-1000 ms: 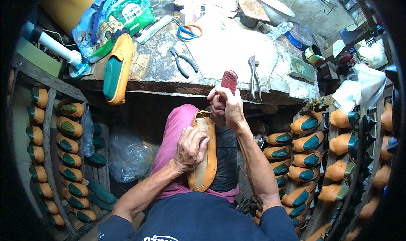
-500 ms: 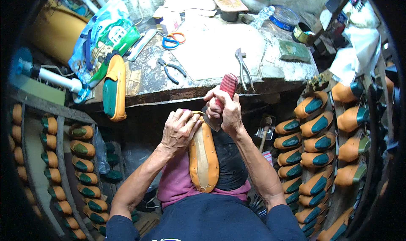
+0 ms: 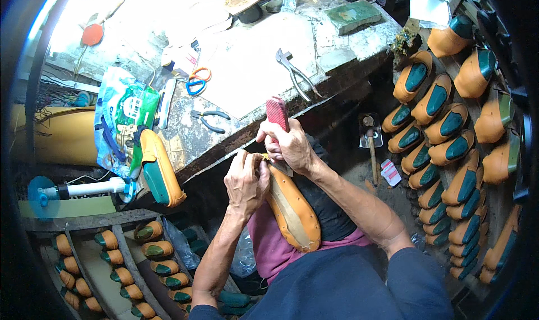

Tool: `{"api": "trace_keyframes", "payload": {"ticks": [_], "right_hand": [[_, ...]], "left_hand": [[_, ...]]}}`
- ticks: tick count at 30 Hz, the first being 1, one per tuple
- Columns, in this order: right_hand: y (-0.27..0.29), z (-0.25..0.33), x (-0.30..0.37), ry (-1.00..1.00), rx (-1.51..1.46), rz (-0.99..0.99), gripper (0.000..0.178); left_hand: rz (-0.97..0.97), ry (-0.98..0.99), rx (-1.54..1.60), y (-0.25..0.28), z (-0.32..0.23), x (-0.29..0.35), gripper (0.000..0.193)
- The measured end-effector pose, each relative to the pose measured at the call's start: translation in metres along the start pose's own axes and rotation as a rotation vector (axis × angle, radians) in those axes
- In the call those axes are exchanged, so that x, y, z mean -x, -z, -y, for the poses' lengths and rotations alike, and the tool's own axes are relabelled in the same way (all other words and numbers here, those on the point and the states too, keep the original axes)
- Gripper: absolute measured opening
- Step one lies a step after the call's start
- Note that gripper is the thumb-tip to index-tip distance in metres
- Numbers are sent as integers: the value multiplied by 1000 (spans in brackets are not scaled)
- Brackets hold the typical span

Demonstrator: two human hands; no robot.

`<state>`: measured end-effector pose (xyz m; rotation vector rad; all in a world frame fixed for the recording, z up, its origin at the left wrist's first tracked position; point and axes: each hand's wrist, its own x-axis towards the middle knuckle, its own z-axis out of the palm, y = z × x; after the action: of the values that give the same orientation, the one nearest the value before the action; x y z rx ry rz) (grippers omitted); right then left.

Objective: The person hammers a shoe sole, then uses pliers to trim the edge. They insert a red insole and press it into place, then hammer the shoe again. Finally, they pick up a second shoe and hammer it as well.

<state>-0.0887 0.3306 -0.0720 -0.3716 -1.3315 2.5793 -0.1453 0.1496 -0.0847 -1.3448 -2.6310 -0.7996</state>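
A tan leather shoe upper [image 3: 297, 213] lies sole side up across my lap, stretched round a form, with small tacks along its edge and a pale strip down the middle. At its far end my left hand [image 3: 246, 184] is closed, pinching the leather edge, where a bit of yellow [image 3: 266, 157] shows. My right hand [image 3: 293, 147] grips a knife by its red textured handle [image 3: 277, 113], held upright. The blade points down at the shoe's far end and is mostly hidden by my fingers.
On the workbench are pincers [image 3: 296, 74], pliers [image 3: 210, 120], scissors [image 3: 198, 81] and a green block [image 3: 352, 17]. A tan-and-green shoe [image 3: 160, 168] rests at its left edge. Racks of similar shoes [image 3: 446, 123] flank me. A hammer [image 3: 371, 146] is below, to the right.
The view has turned, so the bench now slants up to the right. My left fingers have drawn into a tighter pinch at the shoe's far end. The knife stays in my right hand.
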Motion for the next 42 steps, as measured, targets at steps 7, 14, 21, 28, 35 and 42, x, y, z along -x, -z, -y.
{"api": "trace_keyframes", "payload": {"ticks": [7,14,21,28,35,42], "right_hand": [[-1,0,9,-7,-71,-58,33],[-11,-17,37,133,-133,-163,31],[-21,-41,35,281,-188,-221,24],[-20,-55,22,321,-176,-196,26],[-13,-53,14,321,-189,-143,30],[5,-40,4,181,-145,-2,35]], "left_hand": [[-69,41,139,-4,5,3,9],[-249,69,263,-29,10,27,7],[-332,83,288,-46,16,32,8],[-350,91,270,-43,21,34,10],[-340,111,311,-44,19,32,11],[-302,145,357,-45,15,34,9]]}}
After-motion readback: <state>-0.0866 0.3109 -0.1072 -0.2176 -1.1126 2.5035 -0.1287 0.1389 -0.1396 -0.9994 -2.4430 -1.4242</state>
